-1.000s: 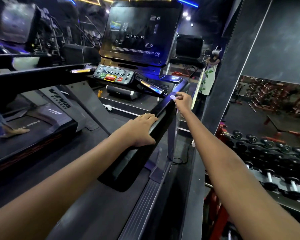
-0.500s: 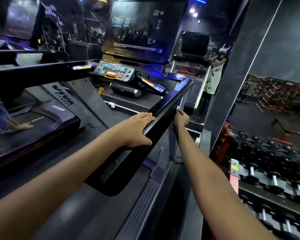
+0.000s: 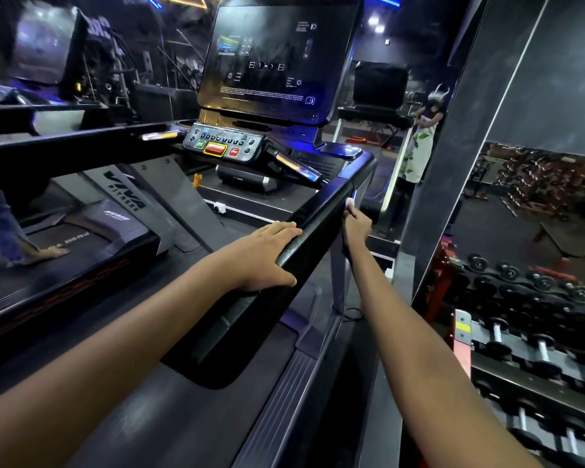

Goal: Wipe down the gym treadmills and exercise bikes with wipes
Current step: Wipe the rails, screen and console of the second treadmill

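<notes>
I stand on a black treadmill whose right handrail (image 3: 321, 211) slants from the console down toward me. My left hand (image 3: 267, 255) rests flat over the top of the rail, fingers wrapped on it. My right hand (image 3: 355, 228) is on the rail's outer side, pressing a small white wipe (image 3: 350, 201) against it with the fingertips; most of the wipe is hidden by the fingers. Ahead sit the dark screen (image 3: 277, 59) and the button panel (image 3: 222, 146) with a red stop button.
A second treadmill (image 3: 92, 231) is to the left, with a person's bare foot (image 3: 46, 255) on its belt. A rack of dumbbells (image 3: 537, 332) fills the lower right. A dark pillar (image 3: 453, 146) stands right of the rail, and a mirror wall lies ahead.
My right hand slid back along the rail from its top near the console to its outer side, carrying the wipe. My left hand stayed on the rail.
</notes>
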`<state>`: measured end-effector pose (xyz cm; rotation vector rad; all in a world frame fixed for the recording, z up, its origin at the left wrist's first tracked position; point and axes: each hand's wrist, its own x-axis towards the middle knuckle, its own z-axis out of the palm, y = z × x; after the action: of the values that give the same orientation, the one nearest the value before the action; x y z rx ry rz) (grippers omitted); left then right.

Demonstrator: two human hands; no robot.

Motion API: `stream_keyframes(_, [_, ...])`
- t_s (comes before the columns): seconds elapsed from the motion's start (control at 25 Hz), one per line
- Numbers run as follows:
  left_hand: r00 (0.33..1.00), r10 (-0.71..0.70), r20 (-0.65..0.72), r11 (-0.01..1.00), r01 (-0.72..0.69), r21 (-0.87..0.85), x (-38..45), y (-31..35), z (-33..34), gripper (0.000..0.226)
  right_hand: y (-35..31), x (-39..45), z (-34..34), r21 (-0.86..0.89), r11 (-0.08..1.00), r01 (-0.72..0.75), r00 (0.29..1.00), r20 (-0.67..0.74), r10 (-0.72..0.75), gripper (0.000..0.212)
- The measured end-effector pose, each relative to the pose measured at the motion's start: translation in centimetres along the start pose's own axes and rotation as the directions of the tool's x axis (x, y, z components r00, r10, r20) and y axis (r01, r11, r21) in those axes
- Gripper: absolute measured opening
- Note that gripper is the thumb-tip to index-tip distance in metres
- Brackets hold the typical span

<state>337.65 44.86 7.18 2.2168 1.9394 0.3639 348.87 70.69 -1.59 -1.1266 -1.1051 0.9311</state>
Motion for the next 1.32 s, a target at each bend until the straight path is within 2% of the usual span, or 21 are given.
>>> stream_keyframes(0.12, [0.999,0.002,0.032,0.998,-0.004,0.06,0.1,-0.1,0.1,0.087,0.6,-1.9,0.0,-0.025,0.994,0.107,0.993,-0.043,-0.108,0.027])
stream_keyframes(0.24, [0.998,-0.001,0.059,0.991,-0.007,0.132,0.4,-0.2,0.1,0.088,1.8,-3.5,-0.5,0.025,0.999,0.024,0.998,-0.058,-0.022,0.027])
stream_keyframes(0.32, [0.997,-0.007,0.07,0.992,-0.002,0.127,0.4,-0.1,0.1,0.088,0.6,-2.8,-0.5,0.073,0.996,-0.053,0.999,-0.008,0.054,0.029])
stream_keyframes(0.48, [0.998,-0.004,0.06,0.994,-0.002,0.108,0.3,-0.1,-0.1,0.087,0.4,-3.4,0.0,0.204,0.978,-0.049,0.999,0.024,0.045,0.029])
stream_keyframes(0.6, [0.998,-0.008,0.059,0.994,0.002,0.107,0.3,-0.1,0.1,0.087,2.6,-5.5,-0.7,0.224,0.972,-0.068,0.997,0.049,0.058,0.031])
stream_keyframes(0.68, [0.998,-0.01,0.059,0.994,0.004,0.105,0.3,-0.1,0.1,0.087,1.8,-4.9,-0.9,0.209,0.974,-0.089,0.994,0.077,0.075,0.034])
stream_keyframes(0.88, [0.998,-0.017,0.062,0.995,0.01,0.098,0.3,-0.1,0.0,0.087,0.2,-4.3,-0.5,0.236,0.97,-0.06,0.989,0.145,0.026,0.027])
stream_keyframes(1.04, [0.998,-0.016,0.059,0.995,0.01,0.096,0.4,-0.2,0.1,0.087,3.2,-5.8,-1.0,0.22,0.976,-0.011,0.987,0.158,-0.024,0.033])
stream_keyframes(1.16, [0.998,-0.024,0.066,0.995,0.017,0.095,0.4,-0.2,0.1,0.086,0.6,-4.5,-0.7,0.241,0.97,-0.031,0.988,0.153,-0.007,0.037])
stream_keyframes(1.32, [0.997,-0.029,0.066,0.996,0.024,0.083,0.3,-0.2,0.0,0.086,-0.2,-6.0,0.1,0.243,0.97,0.029,0.985,0.158,-0.069,0.04])
